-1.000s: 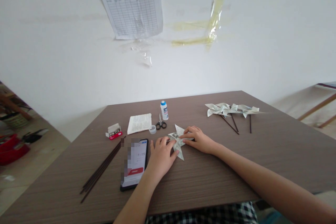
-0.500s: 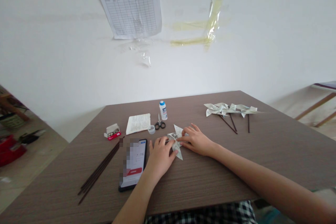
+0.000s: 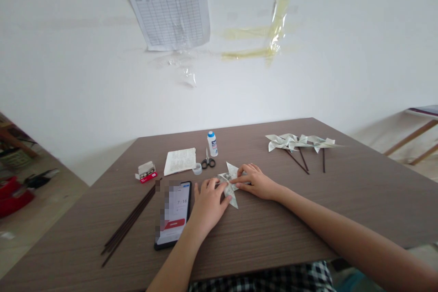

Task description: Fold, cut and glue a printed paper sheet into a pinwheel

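Observation:
A folded paper pinwheel [image 3: 232, 200] with pointed blades lies on the brown table, partly covered by my fingers. My left hand [image 3: 209, 200] grips its near left side between thumb and index finger, the other fingers bent over the left blade. From the right, my right hand [image 3: 255, 182] has its fingers curled and pressed on the paper near the centre, where the fingertips of both hands almost meet. Just left of my left hand lies a phone [image 3: 174, 219] with a lit screen.
Beyond the hands are scissors [image 3: 208, 163], a clear tape roll [image 3: 197, 169], a blue-capped white bottle [image 3: 212, 145] and a paper stack [image 3: 180, 161]. Leftward lie a small red-and-white box [image 3: 147, 173] and several dark sticks [image 3: 130, 223]. Finished-looking pinwheels on sticks [image 3: 290, 142] rest far right.
The fingers of my right hand have drawn in slightly, with the raised ones now lower and more curled. My left hand and the pinwheel look almost unmoved.

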`<state>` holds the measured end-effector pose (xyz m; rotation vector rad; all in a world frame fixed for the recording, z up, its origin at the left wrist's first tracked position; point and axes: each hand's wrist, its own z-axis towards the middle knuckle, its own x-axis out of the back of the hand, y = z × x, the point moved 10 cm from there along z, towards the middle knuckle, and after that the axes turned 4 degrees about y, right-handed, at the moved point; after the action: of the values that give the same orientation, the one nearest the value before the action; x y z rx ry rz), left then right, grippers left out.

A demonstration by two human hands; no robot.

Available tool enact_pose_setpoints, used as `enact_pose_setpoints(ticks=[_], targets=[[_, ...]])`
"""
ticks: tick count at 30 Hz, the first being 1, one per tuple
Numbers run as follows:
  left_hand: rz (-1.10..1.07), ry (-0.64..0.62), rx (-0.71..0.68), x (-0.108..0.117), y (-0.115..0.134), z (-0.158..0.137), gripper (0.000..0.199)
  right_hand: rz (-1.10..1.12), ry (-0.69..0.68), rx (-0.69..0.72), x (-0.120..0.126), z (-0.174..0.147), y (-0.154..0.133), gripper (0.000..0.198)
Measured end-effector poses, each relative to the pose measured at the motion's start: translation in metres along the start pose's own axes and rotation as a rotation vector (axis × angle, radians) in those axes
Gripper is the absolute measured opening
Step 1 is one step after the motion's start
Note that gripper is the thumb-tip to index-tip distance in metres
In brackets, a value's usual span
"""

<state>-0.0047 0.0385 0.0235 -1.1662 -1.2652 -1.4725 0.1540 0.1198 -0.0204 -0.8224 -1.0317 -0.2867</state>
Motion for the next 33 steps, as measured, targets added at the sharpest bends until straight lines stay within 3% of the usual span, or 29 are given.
enact_pose_setpoints(ticks=[13, 26, 33], targets=[[0.007, -0.003, 0.013, 0.002, 0.001, 0.000, 0.045, 0.070, 0.040, -0.001, 0.003, 0.001, 0.003, 0.031], [0.003, -0.013, 0.024, 0.005, 0.003, 0.000, 0.045, -0.163, 0.088, 0.141, 0.002, -0.003, -0.016, 0.032], [0.013, -0.029, 0.024, 0.003, 0.003, 0.000, 0.047, -0.095, 0.067, 0.090, 0.003, -0.002, -0.011, 0.032]])
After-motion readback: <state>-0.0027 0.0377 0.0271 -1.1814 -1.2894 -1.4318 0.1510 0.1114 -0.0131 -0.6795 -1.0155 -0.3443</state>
